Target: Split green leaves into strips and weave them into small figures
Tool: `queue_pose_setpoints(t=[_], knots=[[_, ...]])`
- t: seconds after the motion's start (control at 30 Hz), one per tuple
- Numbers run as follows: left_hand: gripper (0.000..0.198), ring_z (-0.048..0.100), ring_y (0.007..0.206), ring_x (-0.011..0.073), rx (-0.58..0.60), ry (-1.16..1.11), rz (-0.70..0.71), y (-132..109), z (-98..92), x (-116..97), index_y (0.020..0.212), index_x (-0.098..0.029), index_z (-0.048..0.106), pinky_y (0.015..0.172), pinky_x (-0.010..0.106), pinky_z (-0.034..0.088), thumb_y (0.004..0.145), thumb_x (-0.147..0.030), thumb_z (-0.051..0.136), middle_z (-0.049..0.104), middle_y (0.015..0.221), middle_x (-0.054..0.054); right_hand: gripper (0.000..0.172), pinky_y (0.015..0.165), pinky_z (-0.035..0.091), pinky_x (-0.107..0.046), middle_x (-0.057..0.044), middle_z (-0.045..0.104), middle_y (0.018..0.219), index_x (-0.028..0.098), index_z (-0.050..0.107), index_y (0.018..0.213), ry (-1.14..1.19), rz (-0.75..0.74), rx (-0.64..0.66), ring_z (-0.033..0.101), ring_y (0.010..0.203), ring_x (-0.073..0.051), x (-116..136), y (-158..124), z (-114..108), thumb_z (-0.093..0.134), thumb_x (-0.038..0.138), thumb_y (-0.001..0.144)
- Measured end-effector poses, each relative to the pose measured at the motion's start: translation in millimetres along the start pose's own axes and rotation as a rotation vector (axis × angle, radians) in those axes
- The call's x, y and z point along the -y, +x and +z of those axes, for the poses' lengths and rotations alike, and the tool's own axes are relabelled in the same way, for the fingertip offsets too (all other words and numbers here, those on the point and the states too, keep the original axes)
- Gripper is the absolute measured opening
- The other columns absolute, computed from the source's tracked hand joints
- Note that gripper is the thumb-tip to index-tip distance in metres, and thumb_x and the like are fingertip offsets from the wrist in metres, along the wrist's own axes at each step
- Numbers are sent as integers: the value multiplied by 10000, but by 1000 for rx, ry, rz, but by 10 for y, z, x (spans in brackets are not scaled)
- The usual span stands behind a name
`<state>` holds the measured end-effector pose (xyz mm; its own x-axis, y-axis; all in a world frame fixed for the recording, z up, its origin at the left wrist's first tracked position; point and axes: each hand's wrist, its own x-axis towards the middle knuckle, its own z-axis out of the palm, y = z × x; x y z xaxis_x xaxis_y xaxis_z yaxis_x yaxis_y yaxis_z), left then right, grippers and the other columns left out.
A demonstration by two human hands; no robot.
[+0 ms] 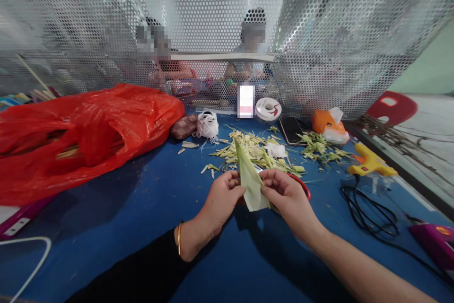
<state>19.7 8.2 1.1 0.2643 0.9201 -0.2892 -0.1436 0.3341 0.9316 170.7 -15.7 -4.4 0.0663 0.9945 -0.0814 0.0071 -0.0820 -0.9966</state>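
Note:
A pale green leaf piece (252, 188), folded to a narrow point at its upper end, is held between my two hands above the blue table. My left hand (222, 195) pinches its left edge between thumb and fingers. On the opposite edge, my right hand (283, 190) grips it the same way, near a thin stalk-like strip along that side. Just behind the hands lies a heap of yellow-green leaf trimmings (253, 149). Part of a red loop handle (302, 186), perhaps of scissors, shows behind my right hand; the rest is hidden.
A red plastic bag (142, 104) covers the left side. Behind the trimmings are white string (207, 125), a ribbon spool (268, 109), a phone (291, 130) and a tissue pack (329, 125). A yellow glue gun (371, 163) with black cord lies right. Perforated sheeting stands behind; people sit beyond it.

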Motion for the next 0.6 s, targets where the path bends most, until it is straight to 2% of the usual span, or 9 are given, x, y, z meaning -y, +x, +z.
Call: queue_pose_setpoints(t=[0.07, 0.13, 0.23, 0.27, 0.33, 0.4, 0.47, 0.53, 0.6], knots=[[175, 609, 579, 143, -23, 9, -21, 15, -10, 22, 899, -146, 604, 594, 267, 495, 725, -164, 587, 669, 696, 15, 245, 512, 450, -236, 30, 598, 667, 193, 559, 912, 19, 13, 33, 557, 547, -118, -8, 9, 12, 617, 243, 679], [111, 576, 559, 132, -52, 43, -24, 32, -28, 45, 846, -155, 602, 574, 252, 470, 770, -231, 575, 637, 654, -1, 175, 517, 469, -243, 31, 604, 647, 203, 554, 850, -15, 17, 130, 574, 550, -129, -28, 8, 42, 587, 205, 678], [138, 519, 538, 123, -92, 169, 24, 48, -63, 60, 805, -172, 592, 543, 239, 421, 820, -300, 540, 589, 624, -22, 88, 536, 495, -259, 14, 620, 668, 208, 558, 814, -122, -11, 251, 600, 580, -146, -64, -11, 75, 563, 194, 727], [152, 511, 546, 125, -109, 252, 63, 46, -76, 54, 800, -176, 595, 544, 240, 408, 833, -307, 526, 582, 627, -23, 82, 550, 504, -269, 5, 622, 690, 207, 564, 845, -155, -45, 225, 607, 599, -153, -68, -21, 70, 564, 221, 764], [167, 528, 602, 141, -140, 481, 168, 25, -99, 26, 804, -183, 615, 572, 248, 393, 855, -294, 501, 595, 660, -16, 156, 586, 518, -294, -17, 625, 747, 204, 562, 942, -251, -189, 32, 614, 640, -168, -50, -38, 27, 581, 304, 825], [178, 564, 684, 159, -142, 745, 290, -13, -115, -17, 829, -197, 646, 623, 262, 389, 872, -262, 486, 637, 724, -6, 256, 691, 527, -345, -65, 642, 876, 201, 554, 1049, -448, -439, -224, 631, 766, -205, 4, -47, -48, 603, 351, 848], [196, 595, 751, 173, -63, 974, 419, -51, -127, -60, 860, -215, 673, 667, 273, 390, 886, -239, 480, 672, 790, 1, 281, 857, 484, -413, -120, 639, 1065, 203, 572, 1105, -717, -707, -333, 607, 993, -261, 72, -41, -124, 621, 321, 854], [221, 616, 782, 178, 46, 1101, 535, -71, -136, -89, 876, -222, 690, 690, 277, 398, 907, -249, 473, 689, 828, 12, 195, 981, 389, -456, -115, 649, 1124, 215, 619, 1067, -951, -874, -223, 559, 1124, -284, 120, -22, -173, 596, 254, 877], [219, 633, 801, 176, 84, 1096, 591, -63, -145, -99, 881, -224, 698, 713, 273, 414, 915, -265, 486, 704, 845, 17, 125, 995, 351, -451, -72, 702, 957, 216, 654, 949, -1088, -901, -27, 620, 1001, -250, 128, 1, -185, 535, 198, 912]])
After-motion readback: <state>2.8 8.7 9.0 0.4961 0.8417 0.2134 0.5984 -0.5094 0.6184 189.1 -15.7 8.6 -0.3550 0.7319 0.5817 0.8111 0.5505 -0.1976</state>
